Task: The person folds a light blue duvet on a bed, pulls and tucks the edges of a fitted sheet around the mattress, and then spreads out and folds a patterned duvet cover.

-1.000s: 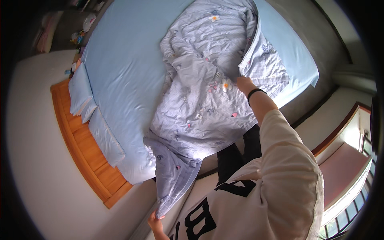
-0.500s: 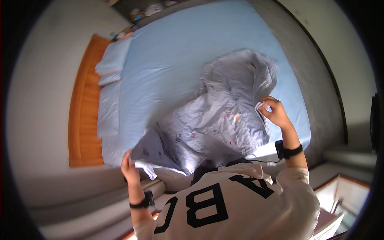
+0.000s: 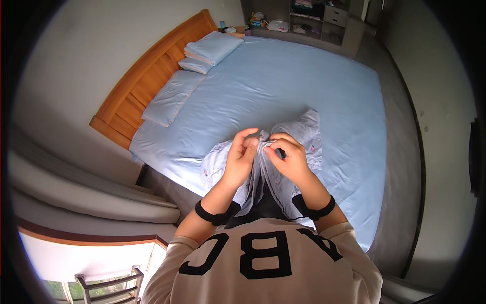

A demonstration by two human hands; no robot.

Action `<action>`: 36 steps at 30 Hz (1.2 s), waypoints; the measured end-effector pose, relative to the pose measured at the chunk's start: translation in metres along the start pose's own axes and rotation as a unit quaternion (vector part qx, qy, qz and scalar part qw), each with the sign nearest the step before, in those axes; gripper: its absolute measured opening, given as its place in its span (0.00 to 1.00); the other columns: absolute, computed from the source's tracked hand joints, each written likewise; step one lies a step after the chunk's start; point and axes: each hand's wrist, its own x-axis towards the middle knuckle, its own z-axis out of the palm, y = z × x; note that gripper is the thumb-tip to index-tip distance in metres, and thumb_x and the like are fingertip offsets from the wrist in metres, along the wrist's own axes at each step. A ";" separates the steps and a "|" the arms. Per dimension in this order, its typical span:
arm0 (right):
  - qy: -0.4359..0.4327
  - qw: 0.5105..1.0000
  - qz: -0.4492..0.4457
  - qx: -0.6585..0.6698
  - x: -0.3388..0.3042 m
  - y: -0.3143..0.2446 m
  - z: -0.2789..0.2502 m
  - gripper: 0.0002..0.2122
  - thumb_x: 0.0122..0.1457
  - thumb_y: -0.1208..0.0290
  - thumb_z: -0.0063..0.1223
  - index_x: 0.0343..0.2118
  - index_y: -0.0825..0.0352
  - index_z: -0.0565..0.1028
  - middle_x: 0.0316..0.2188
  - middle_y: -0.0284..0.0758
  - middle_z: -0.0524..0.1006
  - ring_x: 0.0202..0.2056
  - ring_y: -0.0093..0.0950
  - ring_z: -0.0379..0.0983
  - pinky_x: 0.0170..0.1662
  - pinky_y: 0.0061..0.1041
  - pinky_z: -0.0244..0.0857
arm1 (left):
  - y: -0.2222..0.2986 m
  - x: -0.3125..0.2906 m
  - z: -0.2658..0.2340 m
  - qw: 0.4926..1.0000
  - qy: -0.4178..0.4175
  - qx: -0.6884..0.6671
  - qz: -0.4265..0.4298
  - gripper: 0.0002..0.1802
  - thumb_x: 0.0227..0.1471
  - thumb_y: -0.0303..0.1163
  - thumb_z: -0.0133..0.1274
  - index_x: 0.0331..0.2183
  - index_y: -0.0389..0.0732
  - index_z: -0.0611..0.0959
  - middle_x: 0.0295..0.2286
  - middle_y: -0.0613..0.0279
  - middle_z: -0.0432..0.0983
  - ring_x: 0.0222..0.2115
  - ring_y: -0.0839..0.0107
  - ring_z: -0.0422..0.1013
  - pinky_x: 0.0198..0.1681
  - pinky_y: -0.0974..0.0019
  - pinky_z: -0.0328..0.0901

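A thin grey bed cover (image 3: 301,130) with small pink prints, which looks like a duvet cover, lies bunched on the near side of the bed and hangs down in folds in front of my body. My left hand (image 3: 242,156) and my right hand (image 3: 292,158) are close together over it. Gathered edges of the cover stand up between them. The right thumb and fingers pinch these edges. The left hand is closed on the cloth beside them, though its fingertips are partly hidden. A black band sits on each wrist.
The bed has a light blue sheet (image 3: 283,76) and a wooden headboard (image 3: 152,71) at the left. Blue pillows (image 3: 169,99) lie along it. Open shelves (image 3: 306,23) with items stand at the far end. Grey curtains (image 3: 91,182) and a metal rack (image 3: 114,286) are at the lower left.
My hands, wide apart before at two edges of the cover, have come together in front of me. The spread cover is now gathered into folds. My view has turned and shows more room.
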 end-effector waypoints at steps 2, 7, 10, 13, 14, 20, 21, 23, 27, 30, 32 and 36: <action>-0.002 1.000 -0.008 0.004 0.000 0.005 -0.002 0.06 0.37 0.81 0.53 0.18 0.70 0.67 0.24 0.37 0.70 0.26 0.30 0.67 0.28 0.21 0.61 | -0.008 -0.002 0.002 1.000 -0.016 0.006 0.020 0.12 0.48 0.25 0.39 0.38 0.36 0.65 0.29 0.62 0.68 0.30 0.81 0.62 0.35 0.79 0.56; 0.004 0.991 0.108 0.080 -0.009 0.012 -0.002 0.07 0.38 0.80 0.53 0.21 0.70 0.67 0.21 0.37 0.69 0.21 0.29 0.67 0.24 0.20 0.61 | -0.012 -0.004 0.002 0.999 -0.018 0.035 -0.011 0.09 0.47 0.26 0.40 0.33 0.33 0.69 0.23 0.68 0.67 0.22 0.86 0.59 0.26 0.82 0.54; -0.001 0.999 0.043 0.008 -0.003 0.006 -0.003 0.07 0.38 0.80 0.53 0.22 0.69 0.68 0.19 0.34 0.69 0.19 0.22 0.67 0.20 0.17 0.59 | -0.015 -0.005 0.002 0.999 0.019 0.028 -0.038 0.07 0.47 0.27 0.42 0.29 0.34 0.71 0.17 0.75 0.64 0.16 0.89 0.53 0.19 0.85 0.50; 0.001 1.000 0.025 0.000 -0.007 0.010 -0.008 0.05 0.39 0.81 0.52 0.21 0.69 0.69 0.17 0.34 0.69 0.18 0.22 0.66 0.20 0.17 0.58 | -0.024 -0.005 -0.001 0.997 0.029 -0.015 -0.063 0.06 0.46 0.26 0.43 0.28 0.34 0.72 0.16 0.75 0.63 0.16 0.89 0.53 0.18 0.85 0.49; 0.011 1.000 0.024 0.000 -0.007 0.010 -0.009 0.04 0.39 0.81 0.52 0.20 0.69 0.69 0.17 0.34 0.69 0.18 0.22 0.65 0.20 0.17 0.57 | -0.026 -0.005 0.000 0.997 0.046 -0.003 -0.055 0.06 0.45 0.26 0.43 0.28 0.34 0.72 0.16 0.75 0.63 0.15 0.89 0.52 0.17 0.84 0.48; 0.005 0.999 0.034 -0.012 -0.009 0.004 -0.011 0.04 0.40 0.81 0.51 0.21 0.69 0.69 0.17 0.35 0.69 0.17 0.23 0.65 0.20 0.17 0.58 | -0.026 -0.011 0.009 0.997 0.068 0.013 -0.045 0.07 0.45 0.26 0.45 0.29 0.33 0.73 0.17 0.73 0.65 0.16 0.88 0.54 0.18 0.84 0.51; 0.007 0.999 0.035 -0.012 -0.010 0.005 -0.011 0.04 0.40 0.81 0.51 0.21 0.69 0.69 0.17 0.35 0.69 0.17 0.23 0.65 0.20 0.17 0.58 | -0.027 -0.012 0.007 0.997 0.060 0.011 -0.053 0.07 0.45 0.26 0.45 0.29 0.33 0.73 0.18 0.72 0.66 0.17 0.88 0.57 0.20 0.84 0.53; 0.009 1.000 0.018 -0.012 -0.010 0.007 -0.010 0.04 0.40 0.81 0.51 0.22 0.70 0.69 0.17 0.35 0.69 0.17 0.24 0.65 0.20 0.18 0.58 | -0.023 -0.014 0.008 0.996 0.062 0.018 -0.069 0.07 0.44 0.26 0.45 0.29 0.33 0.73 0.19 0.71 0.67 0.18 0.88 0.58 0.21 0.84 0.54; 0.029 0.999 0.031 -0.017 -0.014 0.011 -0.008 0.04 0.40 0.81 0.50 0.21 0.70 0.68 0.18 0.35 0.70 0.18 0.23 0.65 0.20 0.18 0.59 | -0.018 -0.016 0.016 0.999 0.025 0.041 -0.016 0.07 0.43 0.24 0.46 0.30 0.33 0.72 0.20 0.71 0.68 0.18 0.88 0.59 0.21 0.84 0.54; 0.029 0.995 0.090 0.013 -0.017 0.015 -0.006 0.04 0.40 0.81 0.50 0.19 0.71 0.67 0.21 0.36 0.71 0.18 0.22 0.65 0.21 0.17 0.59 | -0.025 -0.013 0.010 0.996 0.032 0.071 -0.032 0.07 0.43 0.23 0.46 0.29 0.33 0.72 0.19 0.71 0.68 0.18 0.88 0.59 0.21 0.84 0.54; 0.035 0.998 0.050 0.016 -0.015 0.013 -0.006 0.06 0.39 0.82 0.51 0.18 0.70 0.65 0.27 0.37 0.72 0.18 0.20 0.65 0.20 0.17 0.58 | -0.031 -0.012 0.008 0.996 0.043 0.066 -0.040 0.07 0.42 0.23 0.46 0.29 0.33 0.72 0.20 0.70 0.68 0.19 0.88 0.59 0.21 0.84 0.54; -0.049 0.998 0.040 0.011 -0.010 0.003 -0.022 0.06 0.39 0.81 0.51 0.17 0.70 0.64 0.33 0.38 0.71 0.17 0.20 0.64 0.19 0.17 0.57 | -0.031 -0.010 0.006 0.993 0.075 0.071 -0.063 0.08 0.42 0.22 0.45 0.30 0.32 0.72 0.23 0.66 0.70 0.21 0.84 0.63 0.26 0.82 0.58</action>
